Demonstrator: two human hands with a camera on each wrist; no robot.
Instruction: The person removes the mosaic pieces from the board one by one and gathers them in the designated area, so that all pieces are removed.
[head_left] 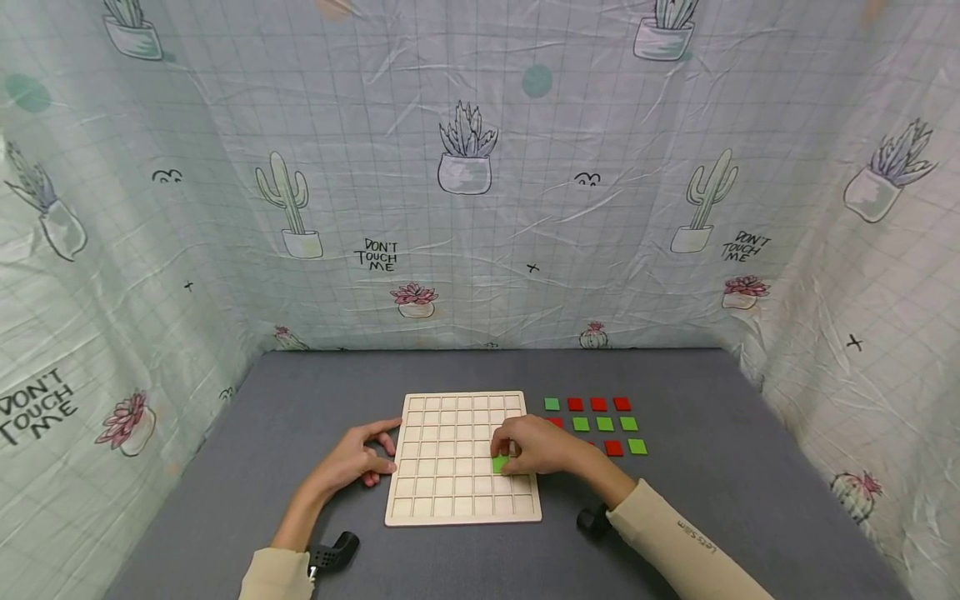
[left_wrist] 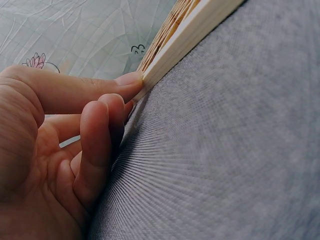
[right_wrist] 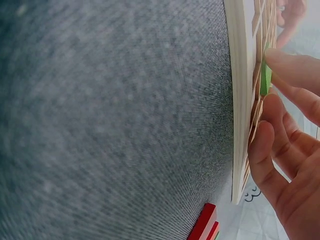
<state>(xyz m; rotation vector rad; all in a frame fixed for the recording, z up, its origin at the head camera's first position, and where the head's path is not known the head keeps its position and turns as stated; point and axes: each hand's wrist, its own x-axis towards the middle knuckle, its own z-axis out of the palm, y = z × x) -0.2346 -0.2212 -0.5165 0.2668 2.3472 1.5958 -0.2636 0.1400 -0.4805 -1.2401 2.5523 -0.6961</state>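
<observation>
A pale wooden board [head_left: 462, 458] with a grid of square recesses lies on the grey table. My right hand [head_left: 536, 446] is over the board's right side, pinching a green square tile [head_left: 499, 465] between thumb and fingers. In the right wrist view, the thumb rests against the green tile [right_wrist: 265, 78] at the grid's surface; whether the tile is fully in a recess I cannot tell. My left hand [head_left: 352, 457] touches the board's left edge with thumb and index finger. The left wrist view has the thumb [left_wrist: 90, 92] against the wooden side of the board [left_wrist: 185, 45].
Right of the board, loose red tiles [head_left: 598, 404] and green tiles [head_left: 604, 424] lie in rows, some hidden by my right hand and forearm. Behind the table hangs a cloth [head_left: 465, 225] printed with potted plants, continuing along both sides. Each wrist wears a black device [head_left: 335, 552].
</observation>
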